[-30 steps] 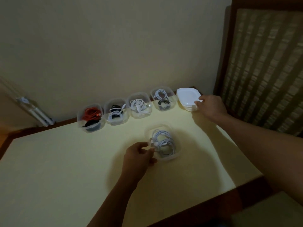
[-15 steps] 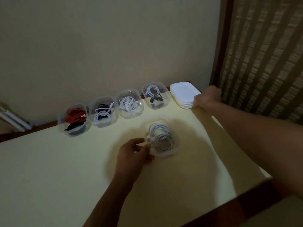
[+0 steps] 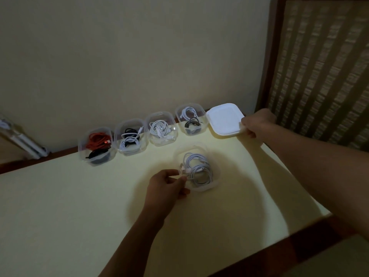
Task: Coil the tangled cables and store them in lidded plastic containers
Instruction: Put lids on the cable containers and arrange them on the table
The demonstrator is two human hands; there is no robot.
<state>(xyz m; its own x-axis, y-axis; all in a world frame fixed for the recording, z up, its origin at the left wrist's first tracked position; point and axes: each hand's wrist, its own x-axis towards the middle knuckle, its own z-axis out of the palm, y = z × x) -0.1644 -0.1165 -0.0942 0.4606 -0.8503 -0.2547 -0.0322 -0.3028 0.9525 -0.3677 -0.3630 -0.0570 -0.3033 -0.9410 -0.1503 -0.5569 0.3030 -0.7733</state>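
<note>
The left hand [image 3: 167,184] pinches the near rim of a clear tub [image 3: 216,181] on the bench [image 3: 60,206], its dim walls hard to trace round the coiled cable [image 3: 197,170] inside, while the right hand [image 3: 257,122], fingertips hidden, grips a white lid [image 3: 221,118] by its edge.

4 open containers [image 3: 130,122] by wall | nearer container [image 3: 217,174]: coiled white cable [image 3: 199,170] | white lids [image 3: 223,118] far right

four containers [image 3: 161,142] in a row by the wall [image 3: 139,56], lids [image 3: 223,118] right, fifth container [image 3: 216,177] in front
</note>
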